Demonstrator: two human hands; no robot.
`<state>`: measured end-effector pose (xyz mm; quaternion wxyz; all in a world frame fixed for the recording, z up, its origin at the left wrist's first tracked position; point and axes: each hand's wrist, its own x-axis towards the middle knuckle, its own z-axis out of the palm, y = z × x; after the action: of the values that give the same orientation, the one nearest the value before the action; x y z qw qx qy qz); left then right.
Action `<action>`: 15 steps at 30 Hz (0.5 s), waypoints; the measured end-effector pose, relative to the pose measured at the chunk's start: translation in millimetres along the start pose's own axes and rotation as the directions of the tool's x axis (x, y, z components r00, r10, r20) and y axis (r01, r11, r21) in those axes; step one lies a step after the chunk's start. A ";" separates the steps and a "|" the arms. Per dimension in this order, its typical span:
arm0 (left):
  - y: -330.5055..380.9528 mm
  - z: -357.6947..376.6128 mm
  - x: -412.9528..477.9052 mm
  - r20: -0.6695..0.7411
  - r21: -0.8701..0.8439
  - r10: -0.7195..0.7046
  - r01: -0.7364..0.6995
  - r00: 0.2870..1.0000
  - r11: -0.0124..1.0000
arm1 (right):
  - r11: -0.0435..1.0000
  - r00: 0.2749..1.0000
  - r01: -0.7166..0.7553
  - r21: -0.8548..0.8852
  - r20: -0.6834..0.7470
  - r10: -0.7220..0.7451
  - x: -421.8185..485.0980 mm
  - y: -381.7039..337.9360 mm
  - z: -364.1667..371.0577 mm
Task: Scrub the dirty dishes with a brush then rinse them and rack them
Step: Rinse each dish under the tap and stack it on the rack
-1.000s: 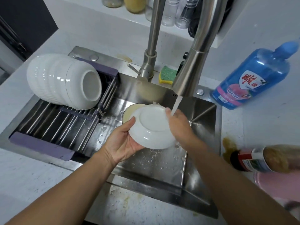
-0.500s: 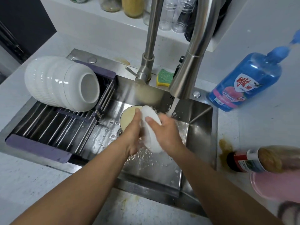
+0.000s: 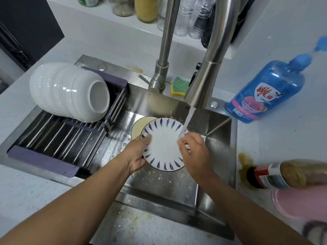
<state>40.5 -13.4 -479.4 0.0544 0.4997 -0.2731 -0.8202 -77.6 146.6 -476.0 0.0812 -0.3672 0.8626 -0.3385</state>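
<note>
A white plate [image 3: 163,144] with blue leaf marks round its rim faces up over the steel sink [image 3: 217,138]. My left hand [image 3: 137,154] grips its left edge, thumb on the face. My right hand [image 3: 193,154] lies on the plate's right side under the water stream [image 3: 185,124] from the faucet [image 3: 203,82]; its fingers press on the face. A yellowish dish [image 3: 139,127] sits in the sink behind the plate. Several white bowls [image 3: 70,91] lie nested on the rack [image 3: 58,138] across the sink's left half. No brush is in view.
A green and yellow sponge [image 3: 179,85] lies behind the sink. A blue detergent bottle [image 3: 265,92] stands at the right. A tipped sauce bottle [image 3: 276,174] with a brown spill and a pink bowl [image 3: 300,202] lie on the right counter. Jars line the back shelf.
The plate has been flipped from its white underside, through an edge-on tilt, to its patterned face up. My right hand moved onto the face under the stream.
</note>
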 end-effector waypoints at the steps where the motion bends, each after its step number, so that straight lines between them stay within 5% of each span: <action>1: -1.3 0.9 -0.5 0.014 -0.005 0.013 -0.012 1.000 1.000 | 0.999 0.998 -0.030 -0.040 -0.056 0.028 4.7 1.6 -2.8; 4: -3.4 2.7 0.2 0.040 -0.037 0.022 -0.020 0.999 0.999 | 0.972 0.976 -0.214 -0.095 -0.054 0.210 21.5 -0.6 -13.9; 8: -4.9 3.8 2.6 0.035 -0.113 0.029 -0.024 0.999 0.993 | 0.897 0.876 -0.440 -0.045 0.201 0.439 46.9 -12.4 -31.3; 11: -9.5 13.2 -1.1 -0.009 -0.146 0.040 -0.041 0.999 0.988 | 0.920 0.921 -0.305 -0.247 0.169 0.351 51.4 -29.3 -30.3; 15: -15.0 30.8 -8.2 -0.016 -0.240 0.077 -0.079 0.997 0.968 | 0.789 0.979 -0.063 -0.611 0.114 0.167 32.7 -47.4 -3.2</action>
<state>21.2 14.3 -469.6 0.1476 0.4811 -0.1913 -0.8427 -74.9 102.0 -439.5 0.0501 -0.3466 0.9366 -0.0088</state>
